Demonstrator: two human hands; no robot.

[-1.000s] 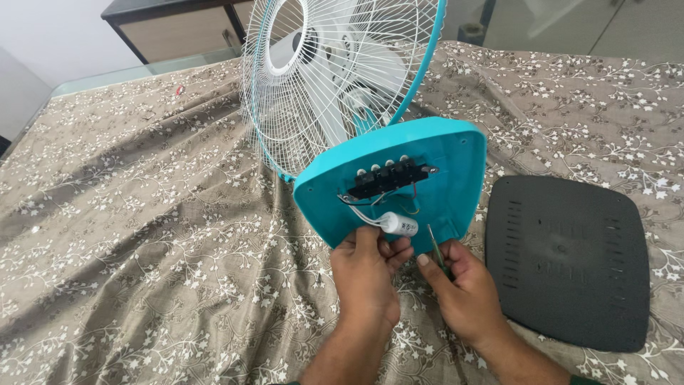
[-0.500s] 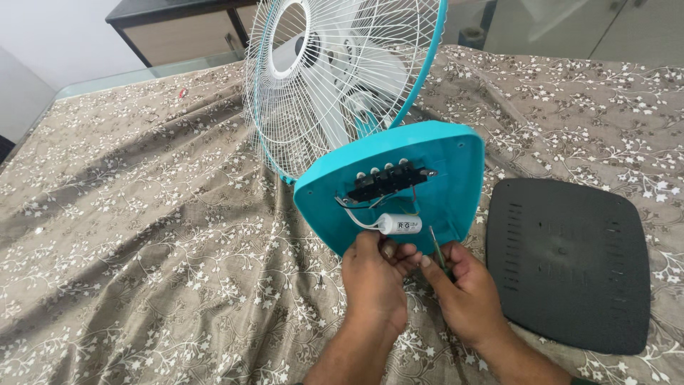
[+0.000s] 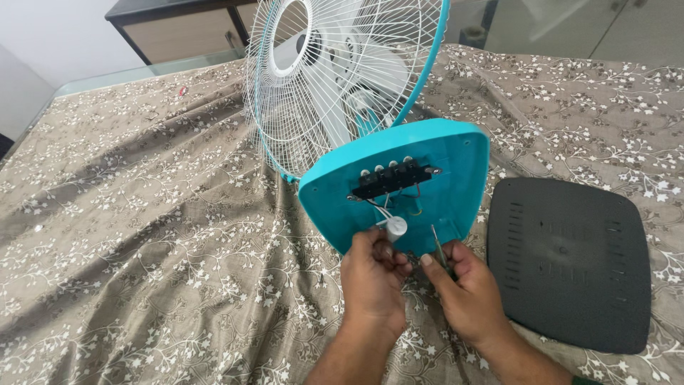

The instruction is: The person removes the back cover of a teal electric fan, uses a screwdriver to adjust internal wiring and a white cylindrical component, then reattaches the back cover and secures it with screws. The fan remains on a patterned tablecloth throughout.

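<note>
- The left hand (image 3: pixel 374 274) is curled closed, its fingertips pinching the lower end of a small white cylinder (image 3: pixel 392 227) that hangs on thin wires from the open underside of the fan base (image 3: pixel 456 153).
- The right hand (image 3: pixel 467 289) is closed around a thin screwdriver (image 3: pixel 436 242); the shaft rises out of the fist and tilts slightly away from the person, its tip just in front of the base's inner wall.
- The white cylinder sits directly above the left hand's fingers and just to the left of the screwdriver; the left hand is the nearer one and already touches it.
- The cylinder's long axis looks roughly level, running sideways across the opening, though its exact tilt is hard to tell.
- Above both hands, a black switch block (image 3: pixel 390 178) with four round tops runs across the base, and the wires lead down from it.
- The fan cage (image 3: pixel 320 85) lies beyond the hands, tipped over on the patterned cloth (image 3: pixel 142 235).
- A dark plastic cover (image 3: pixel 570 264) lies flat to the right of the right hand, apart from it.
</note>
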